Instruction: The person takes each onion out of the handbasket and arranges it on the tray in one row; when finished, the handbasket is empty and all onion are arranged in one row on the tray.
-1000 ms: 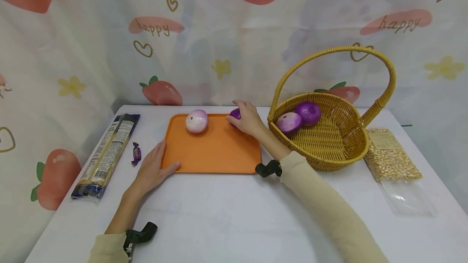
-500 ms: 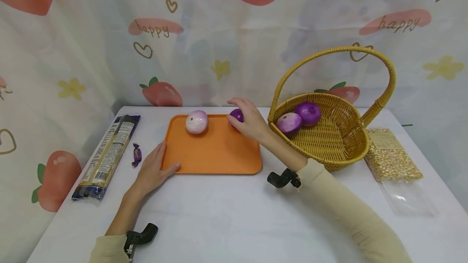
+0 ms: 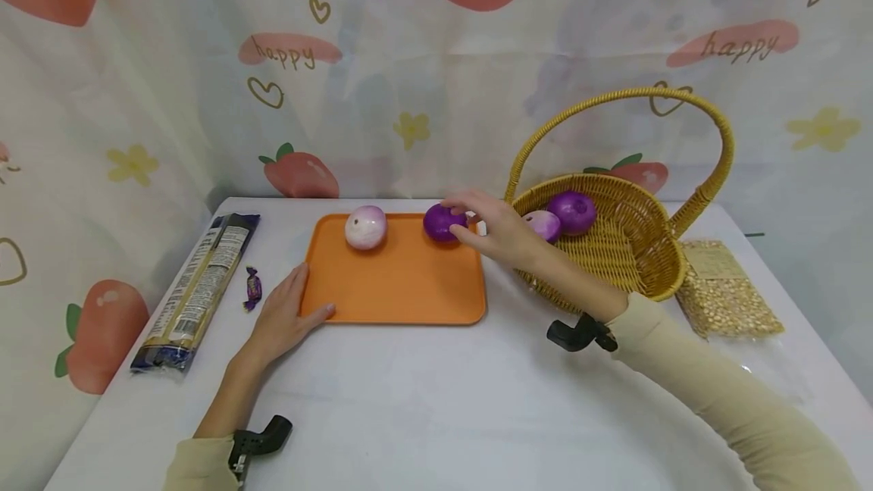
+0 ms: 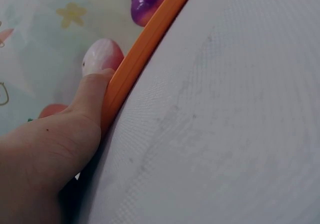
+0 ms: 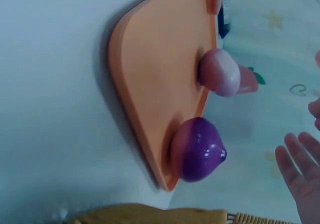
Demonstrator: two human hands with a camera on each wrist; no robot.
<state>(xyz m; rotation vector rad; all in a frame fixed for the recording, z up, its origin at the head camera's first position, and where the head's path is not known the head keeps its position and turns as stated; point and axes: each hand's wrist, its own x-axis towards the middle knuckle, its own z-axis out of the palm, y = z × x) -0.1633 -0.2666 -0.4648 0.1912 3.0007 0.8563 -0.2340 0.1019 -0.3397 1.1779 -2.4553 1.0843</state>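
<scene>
An orange tray (image 3: pixel 392 298) lies on the white table, with a pale pink-white onion (image 3: pixel 366 228) at its back left and a glossy purple onion (image 3: pixel 442 223) at its back right. My left hand (image 3: pixel 281 320) rests against the tray's front left corner, fingers straight along the side; in the left wrist view its thumb (image 4: pixel 92 96) lies on the rim. Just right of the purple onion, my right hand (image 3: pixel 501 232) hangs with loosely bent fingers and nothing in them. The right wrist view shows that hand's fingers (image 5: pixel 298 156) spread, apart from the purple onion.
To the right stands a wicker basket (image 3: pixel 671 267) with a tall handle, holding a pale purple onion (image 3: pixel 543 225) and a dark purple one (image 3: pixel 572 212). A bag of yellow kernels (image 3: pixel 733 294) lies beyond it. A wrapped candy (image 3: pixel 252 289) and a long packet (image 3: pixel 198 290) lie left.
My right hand has come off the purple onion and moved right toward the basket, leaving the onion on the tray. My left hand has stayed in place.
</scene>
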